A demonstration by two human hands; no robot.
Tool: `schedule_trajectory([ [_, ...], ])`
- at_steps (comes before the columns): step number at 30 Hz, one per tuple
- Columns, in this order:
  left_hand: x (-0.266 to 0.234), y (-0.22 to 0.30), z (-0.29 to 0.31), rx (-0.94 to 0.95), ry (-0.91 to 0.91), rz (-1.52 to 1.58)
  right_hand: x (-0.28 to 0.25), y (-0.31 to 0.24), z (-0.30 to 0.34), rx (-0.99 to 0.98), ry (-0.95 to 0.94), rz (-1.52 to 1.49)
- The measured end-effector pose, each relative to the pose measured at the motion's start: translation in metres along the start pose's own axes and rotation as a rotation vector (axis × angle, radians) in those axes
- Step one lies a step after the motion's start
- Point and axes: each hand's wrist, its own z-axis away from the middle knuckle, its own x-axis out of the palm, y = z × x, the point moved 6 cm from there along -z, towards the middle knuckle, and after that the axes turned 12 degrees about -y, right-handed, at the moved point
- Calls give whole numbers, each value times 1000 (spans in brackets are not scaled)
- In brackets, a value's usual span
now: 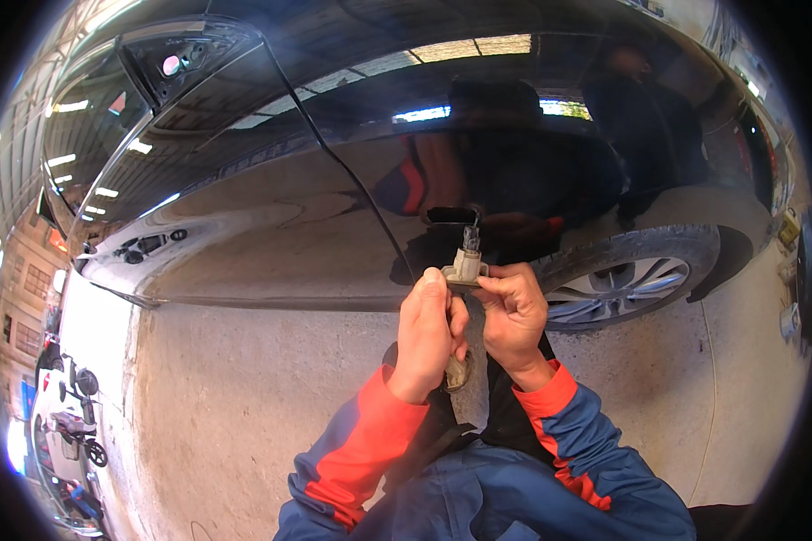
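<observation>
A small pale plastic piece (466,267), which looks like a side lamp housing, is pinched between my two hands. On its upper end sits a grey wire connector (471,236), and its lead runs up into a dark narrow slot (451,216) in the black car's fender (550,180). My left hand (427,329) grips the piece's left end between thumb and fingers, the other fingers curled below. At the right end, my right hand (514,316) pinches it with thumb and forefinger. The underside of the piece is partly hidden by my fingers.
Just right of my hands is a car wheel (618,279) with silver spokes. The door seam (334,158) and the door mirror base (176,68) lie to the left. A scooter (79,406) stands at far left on the concrete floor (244,388). A shoe (457,371) shows below my hands.
</observation>
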Motion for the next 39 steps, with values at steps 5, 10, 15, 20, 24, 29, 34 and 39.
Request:
schedule_trajectory([
  [5, -1, 2, -1, 21, -2, 40, 0, -5, -1, -22, 9, 63],
  [10, 0, 0, -1, -95, 24, 194, -1, -8, -3, -25, -51, 90],
  [15, 2, 2, 1, -130, -8, 284, -8, -13, -10, -21, -14, 132],
  [20, -13, 11, 7, 100, 174, -58, -10, -23, -18, -10, -43, 166],
  [24, -13, 37, 14, 609, 250, -595, -9, -29, -22, 1, -60, 153],
  [29, -21, 40, 16, 637, 248, -828, -9, -33, -26, -1, -69, 155],
  [34, -26, 46, 5, 700, 184, -848, -9, -33, -32, 36, -61, 129],
  [39, -31, 49, -6, 741, 88, -790, -11, -34, -36, 88, -94, 104],
])
